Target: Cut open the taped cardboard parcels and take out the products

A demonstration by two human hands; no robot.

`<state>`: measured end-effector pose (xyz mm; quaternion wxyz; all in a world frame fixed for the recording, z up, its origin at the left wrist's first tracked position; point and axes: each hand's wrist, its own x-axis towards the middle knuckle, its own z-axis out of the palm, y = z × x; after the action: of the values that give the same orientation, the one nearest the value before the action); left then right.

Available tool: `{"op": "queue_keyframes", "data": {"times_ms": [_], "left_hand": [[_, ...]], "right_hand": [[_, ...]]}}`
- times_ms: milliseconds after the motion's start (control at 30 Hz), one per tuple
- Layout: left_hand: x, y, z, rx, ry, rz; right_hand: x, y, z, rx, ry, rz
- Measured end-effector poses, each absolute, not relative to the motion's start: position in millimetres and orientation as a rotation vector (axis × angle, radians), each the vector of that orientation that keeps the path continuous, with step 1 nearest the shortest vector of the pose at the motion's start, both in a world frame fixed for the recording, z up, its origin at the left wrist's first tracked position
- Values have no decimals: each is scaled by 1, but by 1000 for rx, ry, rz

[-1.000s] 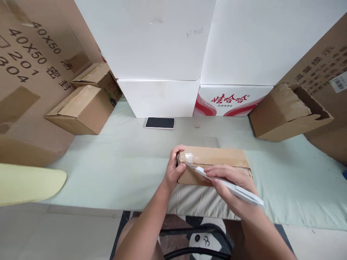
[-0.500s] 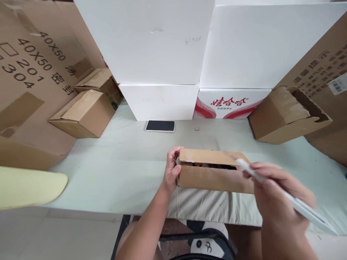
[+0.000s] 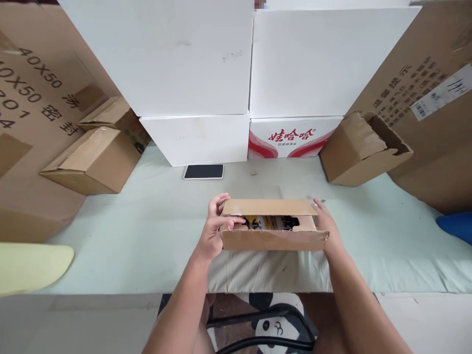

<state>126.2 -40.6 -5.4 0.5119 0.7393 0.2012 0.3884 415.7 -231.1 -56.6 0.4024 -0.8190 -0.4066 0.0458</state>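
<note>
A small cardboard box (image 3: 275, 241) lies near the table's front edge with its top flaps parted. Through the gap show dark, yellow and white printed contents (image 3: 271, 222), of a kind I cannot make out. My left hand (image 3: 215, 226) grips the box's left end, one finger reaching in under the flap. At the opposite end, my right hand (image 3: 324, 219) clasps the side, its fingers partly hidden. A small grey sliver (image 3: 322, 200) peeks out behind the right fingers; whether it belongs to the knife seen earlier is unclear.
A phone (image 3: 203, 171) lies before stacked white cartons (image 3: 199, 140). Brown boxes (image 3: 99, 160) stand at left, and an opened brown box (image 3: 363, 150) at right. A pale yellow rounded object (image 3: 33, 268) and a blue one (image 3: 457, 226) lie at the sides.
My right hand has come down from above the box, where it held a white utility knife, to its right end. The flaps now gape wider, and a left finger has slipped inside.
</note>
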Motion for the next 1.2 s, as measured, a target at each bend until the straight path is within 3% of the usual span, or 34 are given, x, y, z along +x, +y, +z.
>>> {"op": "queue_keyframes", "data": {"times_ms": [267, 500, 833, 1000, 1200], "left_hand": [[116, -45, 5, 1954, 424, 897], [115, -39, 5, 1661, 420, 1140], [118, -39, 4, 1451, 422, 1270], [114, -38, 6, 1536, 365, 1203], [112, -34, 12, 1713, 326, 1166]], "right_hand": [[371, -232, -17, -1375, -1066, 148], [350, -229, -12, -1396, -1316, 123], [341, -230, 6, -1297, -928, -207], [343, -254, 64, -1278, -1069, -302], [299, -203, 158, -1507, -2024, 312]]}}
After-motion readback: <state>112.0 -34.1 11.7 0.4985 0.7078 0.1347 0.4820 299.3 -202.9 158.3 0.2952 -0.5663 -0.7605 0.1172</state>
